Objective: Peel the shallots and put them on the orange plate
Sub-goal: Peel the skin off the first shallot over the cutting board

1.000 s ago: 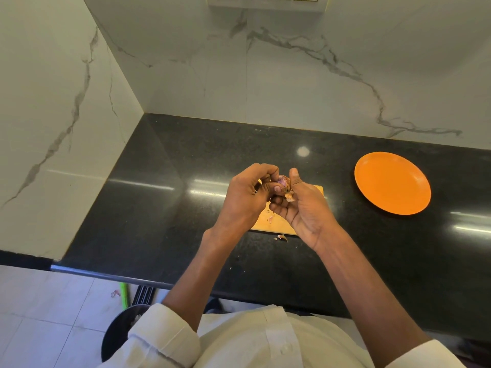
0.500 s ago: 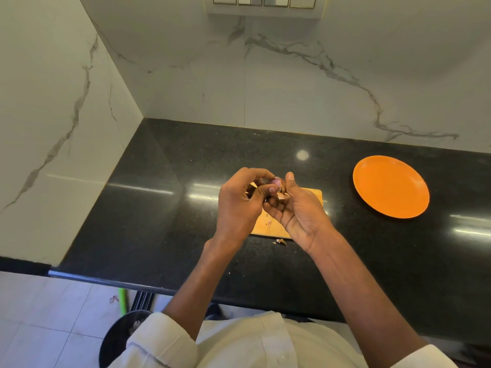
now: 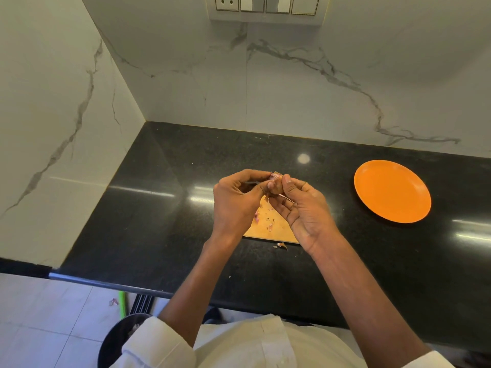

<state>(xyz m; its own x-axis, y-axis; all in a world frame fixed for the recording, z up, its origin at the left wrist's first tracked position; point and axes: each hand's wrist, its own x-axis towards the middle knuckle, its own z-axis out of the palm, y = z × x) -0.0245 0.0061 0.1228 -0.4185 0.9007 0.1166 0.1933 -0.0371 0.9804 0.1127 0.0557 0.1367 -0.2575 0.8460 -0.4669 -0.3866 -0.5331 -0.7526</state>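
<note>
The black bench point(image 3: 164, 208) runs ahead of you into a marble corner, and on it, well apart to your right, sits the orange plate point(image 3: 392, 191), with nothing on it yet. Directly under your hands lies a wooden cutting board point(image 3: 271, 227), littered with bits of skin; one loose scrap of peel point(image 3: 281, 245) has landed on the bench just off the board's near edge.

Your left hand point(image 3: 235, 200) and right hand point(image 3: 305, 208) meet above the board's far end, and the shallot point(image 3: 276, 181) is held between them, off the surface. Your left thumb and fingers point(image 3: 255, 175) are curled in and pinch it from the left. Your right thumb and forefinger pinch it from the right, the other right fingers relaxed and spread beneath. A thin strip of skin hangs from the bulb across your right fingers. I judge the peeling is midway, with papery skin left near the top.

The relation that matters: the plate lies to the right of the shallot, on your right hand's side, so that hand is the nearer one to carry it over. The bulb's long axis is too hidden by your fingertips to tell.
</note>
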